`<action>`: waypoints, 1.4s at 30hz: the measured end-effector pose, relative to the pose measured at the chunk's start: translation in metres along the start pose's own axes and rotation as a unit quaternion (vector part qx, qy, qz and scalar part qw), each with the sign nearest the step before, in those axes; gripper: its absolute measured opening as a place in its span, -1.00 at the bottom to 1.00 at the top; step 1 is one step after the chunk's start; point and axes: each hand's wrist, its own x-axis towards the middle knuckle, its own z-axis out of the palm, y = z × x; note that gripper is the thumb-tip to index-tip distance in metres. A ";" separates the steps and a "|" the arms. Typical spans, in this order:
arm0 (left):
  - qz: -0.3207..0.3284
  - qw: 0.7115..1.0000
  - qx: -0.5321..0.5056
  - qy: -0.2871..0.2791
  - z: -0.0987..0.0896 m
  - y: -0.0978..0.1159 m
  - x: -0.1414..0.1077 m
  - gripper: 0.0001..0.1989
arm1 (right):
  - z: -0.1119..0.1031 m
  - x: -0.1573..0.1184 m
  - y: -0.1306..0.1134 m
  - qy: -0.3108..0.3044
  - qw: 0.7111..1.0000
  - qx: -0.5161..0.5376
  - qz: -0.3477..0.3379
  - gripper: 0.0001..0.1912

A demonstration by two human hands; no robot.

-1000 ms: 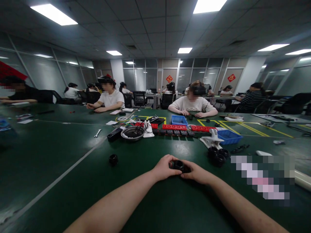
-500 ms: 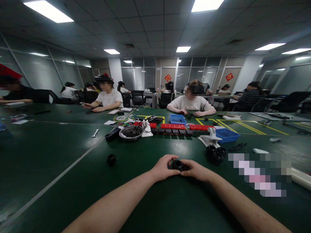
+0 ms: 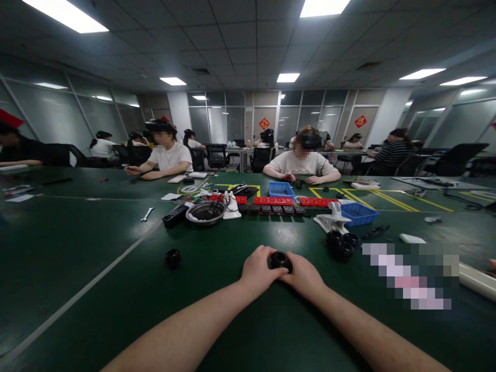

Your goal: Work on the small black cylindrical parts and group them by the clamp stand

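Observation:
Between my two hands is a round black ring-shaped part [image 3: 279, 260] with a hole in its top. My left hand [image 3: 257, 269] curls around its left side, and my right hand [image 3: 306, 275] closes on its right side. Both thumbs meet at the near side of the part. It is at or close to the tabletop; I cannot tell whether it touches. A similar black ring [image 3: 173, 258] lies alone to the left. Several more black rings [image 3: 341, 246] stand clustered to the right of my hands.
On the green table [image 3: 217, 330] lie a wrench [image 3: 147, 214], a metal bowl [image 3: 205, 213] with black items, red strips [image 3: 274, 201], a white clamp stand [image 3: 333, 219], and blue bins [image 3: 357, 215]. Co-workers [image 3: 304, 163] sit across the table. A blurred patch hides something at right.
My right hand has shifted and closed in more tightly around the right side of the black ring-shaped part. The whole view has moved slightly.

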 end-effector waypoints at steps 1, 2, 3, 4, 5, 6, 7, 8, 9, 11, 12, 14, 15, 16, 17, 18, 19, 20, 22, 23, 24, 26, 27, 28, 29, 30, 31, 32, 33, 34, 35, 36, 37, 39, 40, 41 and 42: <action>0.002 1.000 0.000 -0.003 -0.001 0.000 0.000 -0.62 | 0.000 0.000 0.000 0.001 1.000 -0.001 0.001 -0.72; 0.007 1.000 -0.003 -0.010 -0.001 -0.001 0.001 -0.62 | 0.000 0.000 0.000 0.000 1.000 0.008 0.001 -0.70; 0.013 1.000 -0.009 -0.019 -0.003 -0.002 0.002 -0.62 | -0.001 0.000 0.001 -0.003 1.000 0.025 -0.006 -0.66; 0.022 0.999 -0.018 -0.029 -0.004 -0.003 0.002 -0.62 | -0.002 0.000 0.003 -0.008 0.998 0.052 -0.018 -0.59; 0.030 0.998 -0.029 -0.040 -0.005 -0.004 0.003 -0.61 | -0.004 0.001 0.004 -0.018 0.996 0.086 -0.035 -0.51; 0.037 0.997 -0.040 -0.052 -0.005 -0.005 0.004 -0.61 | -0.007 0.002 0.006 -0.032 0.990 0.124 -0.057 -0.44; 0.043 0.996 -0.051 -0.061 -0.006 -0.006 0.004 -0.60 | -0.010 0.003 0.008 -0.053 0.982 0.166 -0.079 -0.39; 0.048 0.995 -0.061 -0.068 -0.007 -0.007 0.004 -0.60 | -0.013 0.004 0.010 -0.079 0.970 0.207 -0.098 -0.37; 0.052 0.994 -0.069 -0.073 -0.007 -0.008 0.005 -0.59 | -0.016 0.005 0.012 -0.111 0.957 0.245 -0.111 -0.39; 0.061 0.992 -0.080 -0.081 -0.007 -0.009 0.005 -0.58 | -0.021 0.007 0.015 -0.179 0.928 0.304 -0.119 -0.48; 0.065 0.991 -0.083 -0.084 -0.008 -0.009 0.005 -0.58 | -0.023 0.007 0.017 -0.205 0.917 0.322 -0.114 -0.52; 0.067 0.990 -0.087 -0.092 -0.009 -0.008 0.004 -0.59 | -0.024 0.008 0.019 -0.232 0.906 0.340 -0.096 -0.58; 0.066 0.989 -0.089 -0.096 -0.009 -0.008 0.004 -0.59 | -0.024 0.009 0.019 -0.237 0.904 0.344 -0.089 -0.59; 0.065 0.989 -0.090 -0.100 -0.009 -0.008 0.005 -0.58 | -0.023 0.009 0.020 -0.239 0.903 0.346 -0.083 -0.60; 0.064 0.988 -0.091 -0.103 -0.010 -0.008 0.005 -0.58 | -0.023 0.009 0.021 -0.239 0.903 0.347 -0.080 -0.61; 0.064 0.988 -0.093 -0.107 -0.010 -0.008 0.005 -0.58 | -0.022 0.010 0.021 -0.240 0.904 0.346 -0.079 -0.61; 0.063 0.987 -0.095 -0.110 -0.010 -0.008 0.006 -0.58 | -0.022 0.010 0.021 -0.240 0.904 0.344 -0.079 -0.61; 0.061 0.987 -0.098 -0.114 -0.010 -0.009 0.006 -0.57 | -0.022 0.010 0.021 -0.239 0.906 0.341 -0.080 -0.62; 0.057 0.986 -0.103 -0.117 -0.010 -0.009 0.006 -0.57 | -0.023 0.010 0.021 -0.237 0.909 0.333 -0.081 -0.62; 0.055 0.986 -0.107 -0.117 -0.010 -0.009 0.007 -0.57 | -0.023 0.010 0.020 -0.235 0.911 0.330 -0.081 -0.63; 0.053 0.986 -0.110 -0.117 -0.009 -0.009 0.007 -0.57 | -0.023 0.009 0.020 -0.232 0.913 0.326 -0.080 -0.63; 0.051 0.985 -0.115 -0.115 -0.009 -0.008 0.006 -0.57 | -0.023 0.009 0.019 -0.223 0.920 0.314 -0.076 -0.63; 0.050 0.986 -0.114 -0.113 -0.009 -0.007 0.006 -0.57 | -0.023 0.009 0.020 -0.216 0.924 0.305 -0.074 -0.64; 0.048 0.986 -0.111 -0.110 -0.009 -0.006 0.005 -0.57 | -0.022 0.009 0.020 -0.209 0.930 0.294 -0.071 -0.64; 0.045 0.988 -0.106 -0.106 -0.009 -0.005 0.005 -0.57 | -0.021 0.009 0.021 -0.200 0.936 0.282 -0.067 -0.66; 0.041 0.989 -0.098 -0.101 -0.008 -0.004 0.004 -0.57 | -0.020 0.009 0.021 -0.190 0.942 0.269 -0.063 -0.67; 0.037 0.991 -0.089 -0.095 -0.008 -0.003 0.004 -0.57 | -0.019 0.010 0.021 -0.179 0.949 0.253 -0.059 -0.68; 0.032 0.993 -0.079 -0.087 -0.007 -0.002 0.003 -0.57 | -0.018 0.010 0.021 -0.166 0.956 0.234 -0.055 -0.68; 0.027 0.994 -0.069 -0.077 -0.006 -0.001 0.003 -0.58 | -0.016 0.009 0.020 -0.151 0.965 0.210 -0.051 -0.68; 0.022 0.996 -0.059 -0.065 -0.005 -0.001 0.003 -0.59 | -0.015 0.009 0.018 -0.133 0.974 0.179 -0.045 -0.67; 0.016 0.997 -0.049 -0.053 -0.004 -0.001 0.002 -0.59 | -0.013 0.008 0.015 -0.113 0.983 0.143 -0.036 -0.67; 0.010 0.998 -0.040 -0.040 -0.003 0.000 0.002 -0.60 | -0.011 0.006 0.012 -0.090 0.990 0.104 -0.024 -0.66; 0.003 0.999 -0.032 -0.030 -0.002 0.000 0.002 -0.61 | -0.009 0.005 0.008 -0.068 0.995 0.066 -0.011 -0.66; -0.006 1.000 -0.023 -0.017 -0.001 -0.001 0.002 -0.62 | -0.007 0.001 0.001 -0.034 0.999 0.005 0.008 -0.67; -0.004 1.000 -0.022 -0.013 -0.001 -0.001 0.003 -0.62 | -0.006 0.000 -0.002 -0.026 0.999 -0.013 0.016 -0.67; 0.002 1.000 -0.022 -0.014 -0.001 -0.002 0.003 -0.62 | -0.006 -0.001 -0.003 -0.024 0.999 -0.019 0.021 -0.65; 0.011 0.999 -0.026 -0.021 -0.002 -0.003 0.004 -0.62 | -0.006 -0.002 -0.004 -0.026 0.999 -0.014 0.020 -0.62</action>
